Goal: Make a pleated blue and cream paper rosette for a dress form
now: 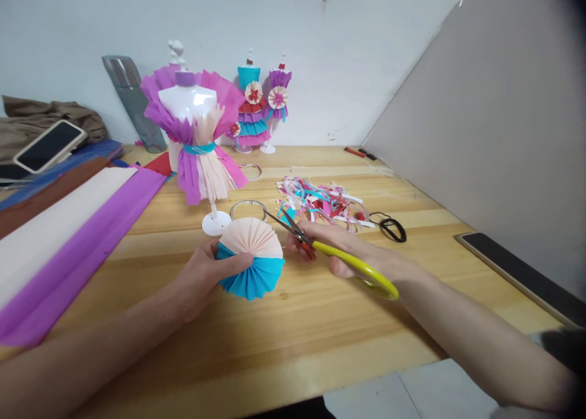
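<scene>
Between the thumb and hidden fingers of my left hand is a round pleated paper rosette, cream on its upper half and bright blue below. My right hand holds scissors with yellow-green handles, their blades parted and pointing up and left, just right of the rosette's upper edge. Some red shows under the right fingers; what it is I cannot make out. Behind the rosette stands a white mini mannequin dressed in purple, pink and cream crepe paper with a blue waistband.
Paper scraps lie beyond the scissors, near a black cord and a metal ring. Crepe paper sheets cover the left side. Two smaller dressed mannequins, a bottle and a phone stand or lie behind; another dark flat device is right.
</scene>
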The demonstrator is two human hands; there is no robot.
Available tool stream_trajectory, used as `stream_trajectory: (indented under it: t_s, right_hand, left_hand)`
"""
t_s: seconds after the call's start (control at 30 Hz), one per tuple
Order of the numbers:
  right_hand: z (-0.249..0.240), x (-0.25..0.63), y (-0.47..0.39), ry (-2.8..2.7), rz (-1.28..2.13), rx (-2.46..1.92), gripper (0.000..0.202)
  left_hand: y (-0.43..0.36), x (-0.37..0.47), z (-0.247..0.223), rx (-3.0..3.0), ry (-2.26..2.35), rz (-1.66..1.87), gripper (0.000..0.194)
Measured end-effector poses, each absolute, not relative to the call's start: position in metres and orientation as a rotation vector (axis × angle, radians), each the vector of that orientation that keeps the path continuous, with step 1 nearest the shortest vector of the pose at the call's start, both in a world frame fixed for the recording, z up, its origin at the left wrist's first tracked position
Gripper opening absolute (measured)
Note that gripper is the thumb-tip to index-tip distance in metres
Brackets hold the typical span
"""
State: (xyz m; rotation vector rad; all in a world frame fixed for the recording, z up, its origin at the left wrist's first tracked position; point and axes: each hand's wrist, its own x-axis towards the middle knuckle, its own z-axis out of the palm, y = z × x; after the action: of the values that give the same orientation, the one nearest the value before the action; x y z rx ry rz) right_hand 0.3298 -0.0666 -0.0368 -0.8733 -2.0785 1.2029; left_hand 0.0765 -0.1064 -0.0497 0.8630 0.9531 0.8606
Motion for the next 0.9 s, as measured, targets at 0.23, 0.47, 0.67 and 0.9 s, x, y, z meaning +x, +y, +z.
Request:
stream_trajectory:
  t_s: [0.23, 0.47, 0.67, 0.9]
  right_hand:
    - [-0.027, 0.325, -0.070, -2.306, 1.333, -0.678, 0.063]
    - [-0.029, 0.319, -0.074, -2.286, 1.345, -0.690, 0.068]
    - [-0.037, 0.319, -0.073, -2.189, 1.405, -0.759, 0.068]
    - [-0.034, 0.319, -0.074, -2.239, 1.312, -0.802, 0.058]
  left_hand:
    - [-0.105, 0.076, -0.048, 0.866, 0.938, 0.901, 0.044]
    - [-0.105, 0.073, -0.049, 1.016, 0.992, 0.833, 0.045]
    - [-0.104, 0.071, -0.049, 1.021, 1.022, 0.831, 0.048]
    - [-0.103, 0.070, -0.050, 1.070, 1.026, 0.784, 0.048]
